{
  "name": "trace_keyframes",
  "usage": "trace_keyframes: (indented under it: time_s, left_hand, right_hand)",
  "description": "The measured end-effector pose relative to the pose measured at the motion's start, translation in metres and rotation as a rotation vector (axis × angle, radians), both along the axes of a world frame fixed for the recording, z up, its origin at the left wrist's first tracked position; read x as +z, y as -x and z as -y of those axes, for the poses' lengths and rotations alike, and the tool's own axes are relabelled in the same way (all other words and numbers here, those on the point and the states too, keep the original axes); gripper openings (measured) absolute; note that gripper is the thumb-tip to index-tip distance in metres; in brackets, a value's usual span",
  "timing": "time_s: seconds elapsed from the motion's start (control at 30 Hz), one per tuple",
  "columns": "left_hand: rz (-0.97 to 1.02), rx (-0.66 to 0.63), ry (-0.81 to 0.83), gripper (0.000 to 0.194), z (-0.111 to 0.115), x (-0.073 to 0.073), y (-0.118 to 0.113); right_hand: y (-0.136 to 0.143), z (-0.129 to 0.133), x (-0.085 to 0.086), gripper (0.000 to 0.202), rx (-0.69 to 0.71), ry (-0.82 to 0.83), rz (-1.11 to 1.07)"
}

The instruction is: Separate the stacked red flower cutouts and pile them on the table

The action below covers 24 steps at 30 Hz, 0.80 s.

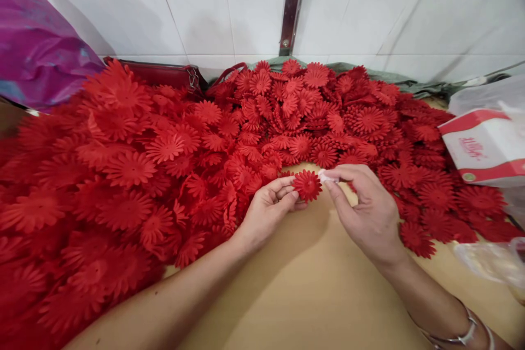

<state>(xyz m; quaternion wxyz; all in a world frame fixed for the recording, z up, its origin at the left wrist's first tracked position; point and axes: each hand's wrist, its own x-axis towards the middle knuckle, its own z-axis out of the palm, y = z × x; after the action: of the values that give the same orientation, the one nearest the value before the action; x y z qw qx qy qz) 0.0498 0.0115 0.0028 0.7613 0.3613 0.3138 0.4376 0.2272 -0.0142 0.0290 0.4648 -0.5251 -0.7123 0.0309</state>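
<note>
Well beyond our fingers, a white tiled wall (197,0) backs the scene, while a tan tabletop (287,295) spreads beneath them. Heaped on it, a bank of red petalled pieces (131,169) sweeps from the left of our fingers, around behind them and off to their right, some pieces stacked in layers and others lying loose at all angles. Far to the left of our fingers hangs purple sheeting (36,38); well off to their right stands a white-and-red package (484,145). Past our left fingers, against the wall, a dark red bag (164,74) shows above the heap.

Our right hand (369,213) and left hand (268,205) meet close together over the tabletop's far part. Clamped by our left thumb and fingers at its left edge, a red flower (308,185) is held up, its round face turned toward us. Deep red, it has many narrow petals spreading evenly from the middle, seemingly in more than one layer; its centre is too small to make out clearly. Just beside its right edge, our right thumb and forefinger pinch together on a small white piece (325,176). Whether that touches the petals, we cannot tell.
</note>
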Motion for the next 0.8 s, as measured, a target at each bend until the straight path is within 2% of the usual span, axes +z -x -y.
trace_keyframes:
  time_s: [0.1,0.23,0.3,0.4,0.47,0.53,0.6,0.7,0.8]
  left_hand:
    - [0.036,0.046,0.049,0.038,-0.001,0.000,0.000]
    - [0.098,0.078,0.082,0.036,-0.001,0.002,0.000]
    - [0.111,0.087,0.085,0.035,-0.001,0.003,0.000]
    - [0.108,0.100,0.082,0.035,0.000,0.002,-0.001]
    - [0.101,0.106,0.073,0.034,0.000,0.001,-0.002]
    - [0.093,0.090,0.056,0.034,0.000,0.000,-0.002]
    - [0.089,0.057,0.033,0.032,0.000,-0.001,-0.001]
    - [0.061,-0.006,-0.011,0.028,0.000,-0.001,0.001]
    - [0.028,-0.033,-0.037,0.029,0.000,-0.001,0.003]
  right_hand:
    - [-0.013,-0.005,-0.003,0.010,-0.102,0.074,0.037]
    - [-0.032,-0.008,-0.020,0.013,-0.199,0.205,0.312]
    - [-0.037,-0.007,-0.026,0.016,-0.226,0.220,0.407]
    - [-0.034,-0.006,-0.025,0.020,-0.221,0.164,0.380]
    - [-0.027,-0.005,-0.018,0.022,-0.182,0.094,0.288]
    - [-0.018,-0.004,-0.009,0.029,-0.077,0.039,0.221]
    - [-0.011,-0.002,-0.003,0.043,0.051,0.055,0.211]
    - [-0.005,-0.001,-0.003,0.046,0.172,0.123,0.183]
    - [-0.004,-0.001,-0.009,0.038,0.205,0.185,0.084]
